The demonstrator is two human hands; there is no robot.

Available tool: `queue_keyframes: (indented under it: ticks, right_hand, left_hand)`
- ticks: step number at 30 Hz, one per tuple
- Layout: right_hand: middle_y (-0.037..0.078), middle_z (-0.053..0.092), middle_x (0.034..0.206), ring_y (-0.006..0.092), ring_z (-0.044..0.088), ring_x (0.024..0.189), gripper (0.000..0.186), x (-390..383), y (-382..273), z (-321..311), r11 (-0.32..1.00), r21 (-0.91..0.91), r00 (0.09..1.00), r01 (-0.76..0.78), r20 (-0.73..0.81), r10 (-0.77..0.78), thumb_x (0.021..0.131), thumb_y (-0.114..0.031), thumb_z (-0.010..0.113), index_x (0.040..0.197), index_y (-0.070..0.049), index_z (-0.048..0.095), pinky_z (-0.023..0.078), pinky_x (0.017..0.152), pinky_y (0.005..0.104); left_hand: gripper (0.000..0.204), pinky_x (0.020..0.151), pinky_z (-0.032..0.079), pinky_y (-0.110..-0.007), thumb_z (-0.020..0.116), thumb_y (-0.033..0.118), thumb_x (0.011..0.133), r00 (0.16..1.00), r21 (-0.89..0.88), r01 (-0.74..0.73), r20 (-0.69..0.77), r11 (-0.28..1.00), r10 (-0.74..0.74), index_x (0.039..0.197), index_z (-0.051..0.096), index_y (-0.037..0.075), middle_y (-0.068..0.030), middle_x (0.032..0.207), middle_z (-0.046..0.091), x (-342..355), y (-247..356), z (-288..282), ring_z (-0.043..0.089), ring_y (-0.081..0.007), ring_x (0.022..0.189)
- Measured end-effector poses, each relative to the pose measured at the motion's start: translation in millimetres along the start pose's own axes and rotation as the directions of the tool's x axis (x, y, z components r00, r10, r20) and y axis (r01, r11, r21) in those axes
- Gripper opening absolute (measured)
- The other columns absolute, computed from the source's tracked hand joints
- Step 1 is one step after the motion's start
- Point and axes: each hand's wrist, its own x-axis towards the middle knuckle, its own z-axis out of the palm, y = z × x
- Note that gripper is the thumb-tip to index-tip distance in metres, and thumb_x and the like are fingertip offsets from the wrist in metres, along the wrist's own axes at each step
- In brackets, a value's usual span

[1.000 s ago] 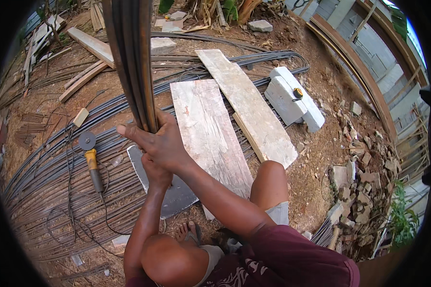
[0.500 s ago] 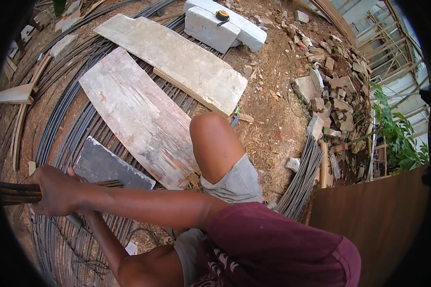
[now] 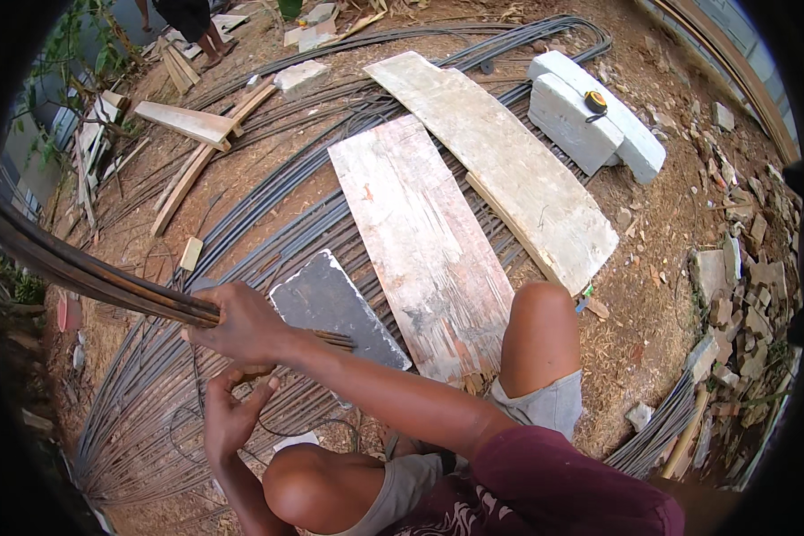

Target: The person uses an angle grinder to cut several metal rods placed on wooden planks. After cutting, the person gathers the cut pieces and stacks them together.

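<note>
My right hand (image 3: 252, 326) reaches across to the left and is closed around a bundle of dark steel rods (image 3: 107, 277). The rods run from the fist to the upper left, out past the rim. Behind the right wrist, several rod ends (image 3: 330, 339) stick out over a dark slab with chipped white edges (image 3: 335, 299). My left hand (image 3: 232, 411) is just below the right one, its fingers loosely curved and the thumb apart, and I see nothing in it. Beneath both hands spreads a wide layer of long steel rods (image 3: 161, 420) on the ground.
Two long, weathered boards (image 3: 420, 241) lie across the rods ahead. White blocks (image 3: 590, 116) farther off carry a yellow-and-black tape measure (image 3: 596, 103). Broken bricks (image 3: 750, 295) are heaped at the right, beside a bundle of thin rods (image 3: 657, 420). Another person (image 3: 188, 22) stands at the far left.
The view has swung left, bringing more of the held rods and the far-left person into sight. My left hand, earlier mostly hidden behind the right, now shows below it, apart.
</note>
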Motion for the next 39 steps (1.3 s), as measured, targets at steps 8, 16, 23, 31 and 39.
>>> queue_keyframes:
  ticks: [8,16,23,31,39]
  right_hand:
    - [0.01,0.074,0.074,0.0168,0.069,0.065,0.035,15,10,12,0.997,0.027,0.992,-0.077,0.1,0.074,0.091,-0.034,0.084,0.109,-0.005,0.08,0.054,0.065,0.0384]
    - [0.008,0.077,0.083,0.0119,0.069,0.075,0.039,15,16,18,0.997,0.015,0.991,-0.078,0.111,0.076,0.093,-0.035,0.084,0.117,-0.005,0.08,0.055,0.071,0.0362]
    - [0.005,0.075,0.093,0.0068,0.064,0.084,0.035,16,4,13,0.992,0.078,0.986,-0.099,0.143,0.087,0.095,-0.023,0.086,0.115,0.005,0.076,0.053,0.072,0.0284]
    - [0.001,0.069,0.078,0.0067,0.059,0.069,0.028,20,17,11,0.99,0.12,0.993,-0.071,0.097,0.06,0.089,-0.024,0.089,0.096,0.001,0.077,0.048,0.064,0.028]
    - [-0.003,0.051,0.054,0.0064,0.046,0.043,0.03,33,19,4,0.992,0.123,0.999,-0.016,-0.03,0.02,0.093,-0.015,0.08,0.073,-0.011,0.059,0.034,0.041,0.0244]
  left_hand:
    - [0.013,0.082,0.059,-0.047,0.083,0.011,0.091,0.371,-0.756,-0.473,0.297,0.454,0.88,0.095,0.076,0.001,-0.0209,0.105,0.074,-60,114,3,0.073,-0.0342,0.092]
    - [0.032,0.09,0.047,-0.054,0.067,0.034,0.104,-0.081,-0.921,-0.195,0.359,0.338,0.93,0.098,0.071,0.004,-0.0268,0.127,0.058,-56,157,67,0.06,-0.0415,0.107]
    - [0.026,0.077,0.054,-0.045,0.065,0.027,0.105,0.153,-0.886,-0.434,0.108,0.164,0.982,0.095,0.069,0.003,-0.014,0.097,0.064,-48,145,60,0.065,-0.0318,0.086]
    - [0.037,0.056,0.055,-0.034,0.068,0.021,0.105,0.615,-0.774,-0.609,-0.598,-0.172,0.514,0.072,0.06,0.005,-0.0114,0.077,0.066,-94,134,117,0.065,-0.0222,0.065]
    - [0.055,0.043,0.037,-0.033,0.067,0.036,0.104,0.547,-0.767,-0.591,-0.61,-0.251,0.573,0.06,0.047,0.009,-0.0056,0.063,0.055,-90,140,135,0.052,-0.0195,0.047]
